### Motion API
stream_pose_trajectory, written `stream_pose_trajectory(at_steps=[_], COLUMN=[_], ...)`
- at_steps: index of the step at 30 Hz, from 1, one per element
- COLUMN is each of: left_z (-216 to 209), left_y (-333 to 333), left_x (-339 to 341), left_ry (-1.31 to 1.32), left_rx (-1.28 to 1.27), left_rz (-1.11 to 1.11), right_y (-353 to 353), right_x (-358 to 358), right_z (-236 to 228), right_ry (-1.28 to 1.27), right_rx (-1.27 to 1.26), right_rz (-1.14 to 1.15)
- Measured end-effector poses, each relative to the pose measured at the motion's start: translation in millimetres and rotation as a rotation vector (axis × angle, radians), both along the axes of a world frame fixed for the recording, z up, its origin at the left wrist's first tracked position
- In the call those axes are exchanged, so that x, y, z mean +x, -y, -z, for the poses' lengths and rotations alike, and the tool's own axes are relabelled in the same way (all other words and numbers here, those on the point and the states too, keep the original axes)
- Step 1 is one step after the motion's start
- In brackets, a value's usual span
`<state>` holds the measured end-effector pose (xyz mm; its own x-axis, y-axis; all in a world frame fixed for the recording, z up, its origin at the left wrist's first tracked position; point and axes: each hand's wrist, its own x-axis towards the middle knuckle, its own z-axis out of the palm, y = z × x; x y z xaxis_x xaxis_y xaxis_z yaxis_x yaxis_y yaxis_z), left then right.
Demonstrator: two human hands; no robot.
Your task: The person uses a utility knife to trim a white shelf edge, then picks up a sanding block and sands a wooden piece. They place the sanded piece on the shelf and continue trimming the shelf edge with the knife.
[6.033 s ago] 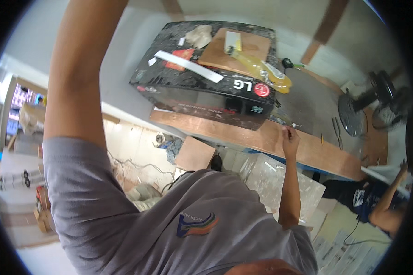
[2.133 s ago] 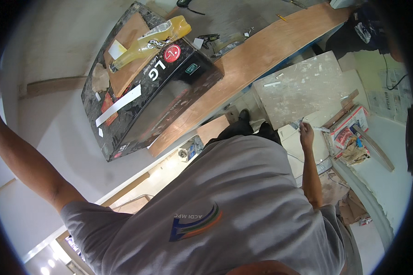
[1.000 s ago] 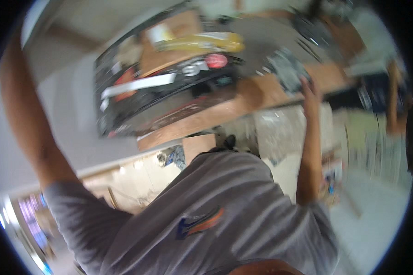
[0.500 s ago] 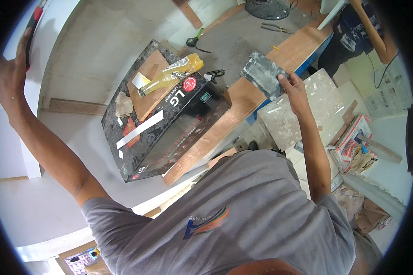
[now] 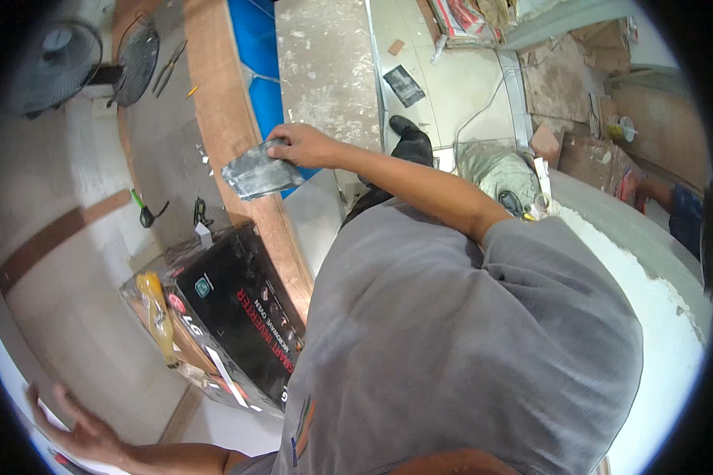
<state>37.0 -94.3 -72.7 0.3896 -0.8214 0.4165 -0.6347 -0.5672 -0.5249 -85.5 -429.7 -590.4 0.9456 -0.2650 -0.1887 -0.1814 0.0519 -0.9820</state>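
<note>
Right fingers (image 5: pixel 288 133) gripping grey sheet (image 5: pixel 255 176) near wooden counter edge (image 5: pixel 212 71); left fingers (image 5: pixel 72 405) spread apart (black box (image 5: pixel 228 305) between).

In your right hand (image 5: pixel 313 146) is a thin, roughly four-sided gray sheet (image 5: pixel 255 176), dark in places and streaked with pale, chalky smears, pinched between your thumb and fingers at its upper edge, toward the right corner. The sheet is slightly curved and tilted, its free part reaching left and downward over the reddish-brown wooden border of the tabletop (image 5: pixel 223 103); whether it touches that wood cannot be told. Just below your left hand (image 5: pixel 79 431), whose fingers are spread, a red and dark object (image 5: pixel 60 458) shows only partly at the rim of the view.
</note>
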Motion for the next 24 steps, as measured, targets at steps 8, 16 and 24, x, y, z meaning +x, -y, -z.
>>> stream_pose_trajectory(at_steps=[8, 16, 24], left_z=[195.3, 528.6, 787.8], left_y=[186.0, 384.0, 606.9], left_x=[4.0, -75.7, 0.8], left_ry=[-0.922, -1.432, -0.95], left_rx=[0.223, 0.405, -0.163], left_rz=[-0.127, 0.114, 0.298], right_y=[34.6, 221.1, 365.7], right_x=[12.3, -200.1, -273.1], right_z=[61.8, 244.7, 593.7], right_ry=[0.23, -0.156, -0.697], right_rx=[-0.26, 0.194, -0.238], right_rz=[0.136, 0.899, 0.89])
